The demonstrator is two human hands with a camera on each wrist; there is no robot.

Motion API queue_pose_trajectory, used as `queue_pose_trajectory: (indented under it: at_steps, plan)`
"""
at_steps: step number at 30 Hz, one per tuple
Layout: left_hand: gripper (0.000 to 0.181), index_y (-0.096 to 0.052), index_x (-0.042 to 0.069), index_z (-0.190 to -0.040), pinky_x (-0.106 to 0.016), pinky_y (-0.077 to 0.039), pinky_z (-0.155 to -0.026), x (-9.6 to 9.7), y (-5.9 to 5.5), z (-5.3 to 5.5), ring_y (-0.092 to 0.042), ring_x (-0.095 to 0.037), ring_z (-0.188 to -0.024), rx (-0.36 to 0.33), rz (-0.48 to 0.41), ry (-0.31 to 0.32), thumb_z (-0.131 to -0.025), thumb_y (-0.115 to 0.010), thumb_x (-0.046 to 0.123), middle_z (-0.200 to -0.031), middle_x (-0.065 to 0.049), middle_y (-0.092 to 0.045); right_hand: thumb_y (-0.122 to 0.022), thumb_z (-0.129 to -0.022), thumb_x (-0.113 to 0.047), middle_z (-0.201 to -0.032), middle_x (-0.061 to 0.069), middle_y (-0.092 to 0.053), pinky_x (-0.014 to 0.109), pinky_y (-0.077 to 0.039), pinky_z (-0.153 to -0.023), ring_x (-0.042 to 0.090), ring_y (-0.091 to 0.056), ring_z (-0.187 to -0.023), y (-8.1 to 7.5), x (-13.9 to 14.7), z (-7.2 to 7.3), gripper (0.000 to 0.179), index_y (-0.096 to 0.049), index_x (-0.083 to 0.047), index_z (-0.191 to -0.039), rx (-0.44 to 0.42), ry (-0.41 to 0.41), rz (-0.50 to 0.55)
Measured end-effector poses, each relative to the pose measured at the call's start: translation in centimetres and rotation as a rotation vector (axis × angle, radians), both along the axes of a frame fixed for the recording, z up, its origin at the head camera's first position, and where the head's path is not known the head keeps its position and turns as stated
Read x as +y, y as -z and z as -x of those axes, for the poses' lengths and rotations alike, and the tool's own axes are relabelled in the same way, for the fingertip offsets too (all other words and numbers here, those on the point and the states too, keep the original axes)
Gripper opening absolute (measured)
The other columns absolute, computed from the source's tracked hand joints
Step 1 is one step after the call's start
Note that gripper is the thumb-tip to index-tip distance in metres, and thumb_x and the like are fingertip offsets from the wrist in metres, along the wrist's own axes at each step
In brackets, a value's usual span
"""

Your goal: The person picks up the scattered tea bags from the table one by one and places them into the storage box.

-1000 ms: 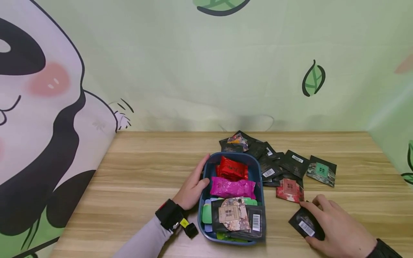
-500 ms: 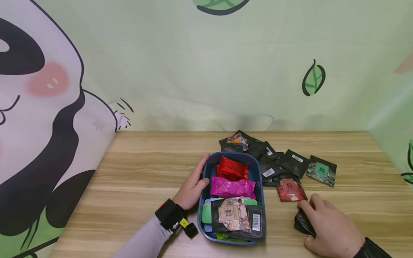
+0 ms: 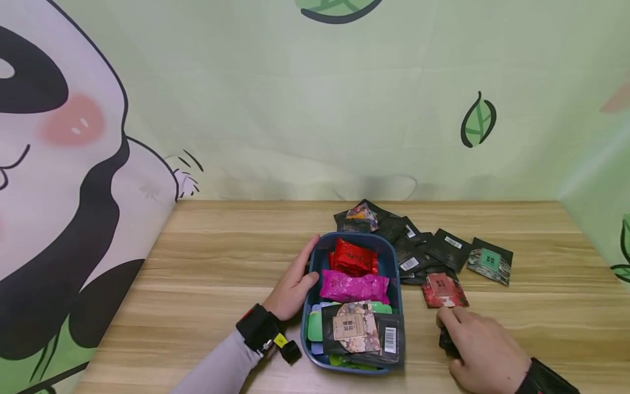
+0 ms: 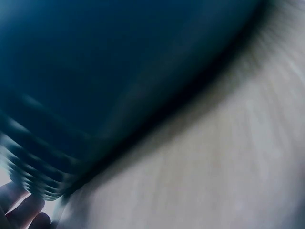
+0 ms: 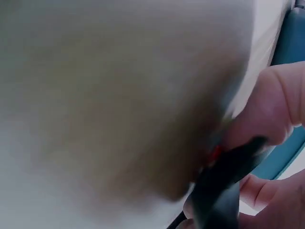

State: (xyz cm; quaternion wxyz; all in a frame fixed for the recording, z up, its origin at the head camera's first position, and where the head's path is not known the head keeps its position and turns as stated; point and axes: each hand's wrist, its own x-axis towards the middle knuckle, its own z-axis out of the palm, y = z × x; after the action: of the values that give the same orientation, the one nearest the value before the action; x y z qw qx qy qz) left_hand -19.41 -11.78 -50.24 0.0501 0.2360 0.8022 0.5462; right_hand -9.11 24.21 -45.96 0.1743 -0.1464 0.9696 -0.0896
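A blue plastic basket [image 3: 397,295] stands mid-table. My left hand [image 3: 290,290] rests along its left wall, fingers fairly straight and thumb at the rim; in the left wrist view the fingertips [image 4: 28,210] touch the ribbed outside. To the basket's right, my right hand [image 3: 484,347] pinches a black sachet [image 3: 447,345] low over the table, mostly hidden under the fingers. The right wrist view shows the dark sachet [image 5: 219,191] between thumb and fingers. Inside the basket lie red packets [image 3: 353,257], a magenta packet [image 3: 355,286] and black sachets [image 3: 391,339] with labels.
Several black sachets [image 3: 413,257] are heaped behind and right of the basket. A red-labelled sachet [image 3: 445,291] lies just beyond my right hand, and a green-labelled sachet [image 3: 490,261] farther right. A printed cloth backdrop [image 3: 275,109] closes off the table's back.
My right hand has gathered up the black sachet, which lay flat, and moved left towards the basket with it. The red-labelled sachet shifted slightly right. My left hand and the basket stay put.
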Motion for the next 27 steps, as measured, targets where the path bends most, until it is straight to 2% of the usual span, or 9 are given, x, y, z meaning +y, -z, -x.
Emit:
queue_pose_trajectory:
  at_steps: [2, 4, 7, 10, 12, 17, 21, 27]
  plan:
    - [0.072, -0.013, 0.028, -0.163, -0.046, -0.018, -0.119, 0.0, 0.0, 0.0, -0.017, -0.008, -0.149, -0.002, 0.003, 0.002, -0.099, -0.041, 0.009, -0.165, 0.013, -0.016, -0.079, -0.068, -0.029, -0.091, -0.004, -0.053, 0.038, -0.05, -0.072, 0.014, -0.048, -0.074, -0.5, -0.3, 0.1, 0.055, -0.056, -0.016, -0.117, 0.04, -0.026, 0.02]
    - [0.072, -0.012, 0.028, -0.163, -0.046, -0.017, -0.119, 0.0, -0.1, 0.0, -0.016, -0.009, -0.15, 0.001, 0.003, 0.006, -0.1, -0.041, 0.01, -0.166, 0.013, -0.015, -0.077, -0.068, -0.028, -0.097, -0.002, -0.058, 0.039, -0.051, -0.074, 0.013, -0.052, -0.078, -1.3, -0.5, 0.3, 0.057, -0.056, -0.013, -0.119, 0.117, -0.06, 0.038]
    - [0.071, -0.013, 0.028, -0.163, -0.047, -0.017, -0.119, 0.0, -0.2, 0.0, -0.017, -0.011, -0.15, 0.007, 0.0, 0.009, -0.1, -0.041, 0.01, -0.166, 0.009, -0.015, -0.074, -0.067, -0.024, -0.106, 0.002, -0.061, 0.039, -0.052, -0.074, 0.015, -0.056, -0.082, -3.0, -1.3, 0.9, 0.056, -0.057, -0.013, -0.119, 0.234, -0.1, 0.087]
    - [0.071, -0.013, 0.027, -0.163, -0.049, -0.016, -0.119, 0.0, -0.2, -0.1, -0.017, -0.014, -0.15, 0.012, -0.013, 0.017, -0.1, -0.04, 0.01, -0.167, 0.005, -0.016, -0.07, -0.067, -0.021, -0.109, -0.001, -0.061, 0.034, -0.05, -0.074, 0.012, -0.055, -0.082, -4.8, -2.6, 1.6, 0.054, -0.058, -0.015, -0.119, 0.316, -0.128, 0.129]
    - [0.071, -0.013, 0.027, -0.163, -0.05, -0.016, -0.119, 0.0, -0.2, -0.1, -0.017, -0.014, -0.15, 0.011, -0.014, 0.019, -0.1, -0.04, 0.01, -0.167, 0.003, -0.016, -0.069, -0.067, -0.019, -0.102, -0.007, -0.057, 0.031, -0.044, -0.07, 0.01, -0.047, -0.076, -5.9, -3.8, 2.0, 0.051, -0.057, -0.019, -0.117, 0.33, -0.154, 0.164]
    - [0.071, -0.014, 0.024, -0.163, -0.047, -0.017, -0.119, 0.0, -0.2, 0.0, -0.018, -0.011, -0.15, 0.01, -0.001, 0.005, -0.1, -0.041, 0.01, -0.167, 0.005, -0.017, -0.068, -0.068, -0.021, -0.102, -0.013, -0.053, 0.033, -0.044, -0.076, 0.009, -0.047, -0.081, -7.8, -6.9, 2.7, 0.055, -0.056, -0.019, -0.121, 0.333, -0.271, 0.212]
    - [0.071, -0.014, 0.021, -0.164, -0.047, -0.018, -0.119, -0.1, -0.2, 0.0, -0.018, -0.01, -0.15, 0.013, 0.002, 0.006, -0.099, -0.041, 0.01, -0.166, 0.007, -0.017, -0.068, -0.068, -0.024, -0.1, -0.014, -0.048, 0.031, -0.044, -0.074, 0.008, -0.046, -0.079, -8.4, -9.1, 3.0, 0.057, -0.056, -0.018, -0.123, 0.326, -0.373, 0.241]
    - [0.07, -0.014, 0.022, -0.164, -0.046, -0.018, -0.119, -0.2, 0.0, 0.1, -0.018, -0.011, -0.149, 0.026, -0.001, 0.017, -0.1, -0.041, 0.011, -0.166, 0.008, -0.017, -0.067, -0.07, -0.027, -0.098, -0.013, -0.049, 0.031, -0.042, -0.077, 0.007, -0.045, -0.081, -8.9, -11.9, 3.2, 0.052, -0.055, -0.021, -0.12, 0.294, -0.452, 0.248]
